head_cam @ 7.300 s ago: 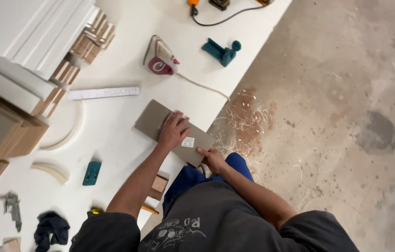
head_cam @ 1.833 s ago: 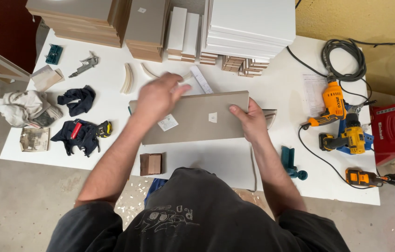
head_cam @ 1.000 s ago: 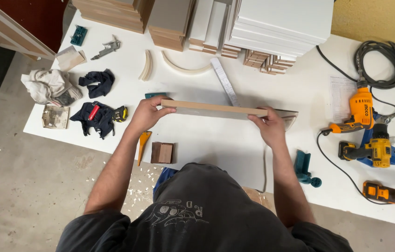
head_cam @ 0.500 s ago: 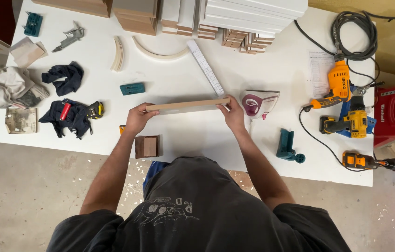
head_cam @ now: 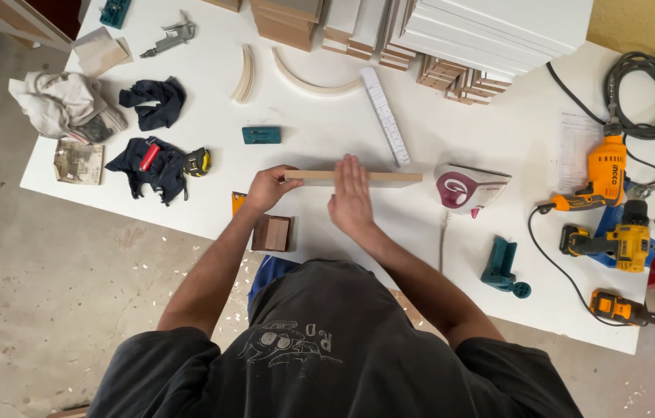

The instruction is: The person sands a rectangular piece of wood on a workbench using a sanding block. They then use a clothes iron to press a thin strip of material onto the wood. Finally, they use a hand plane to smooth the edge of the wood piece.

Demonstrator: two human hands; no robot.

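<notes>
Nearest you, a small dark-brown wood block (head_cam: 271, 233) sits at the lower table edge, just below your left hand (head_cam: 268, 188). That hand is curled around the left end of the thin rectangular board (head_cam: 377, 178), which stands on its long edge near centre frame, its raw tan edge facing up. Your right hand (head_cam: 352, 197) is flat and fully open, fingers together, laid against the board's near face around mid-length; it grips nothing.

Progress, as a judgement: the board is stood up and steadied; the bare edge shows no banding yet, so the edge work looks undone.

Right of the board, a white-and-maroon clothes iron (head_cam: 468, 187) rests just beside its right end, soleplate down. Lower right: a teal clamp (head_cam: 502, 267).

Farther up: a small teal rectangular jig (head_cam: 261, 135) and a white ruler strip (head_cam: 386, 116).

Labels: a printed white paper sheet (head_cam: 575, 139) lies at right, beside the orange corded drill (head_cam: 600, 174). Stacked white panels (head_cam: 497, 27) fill the top.
</notes>
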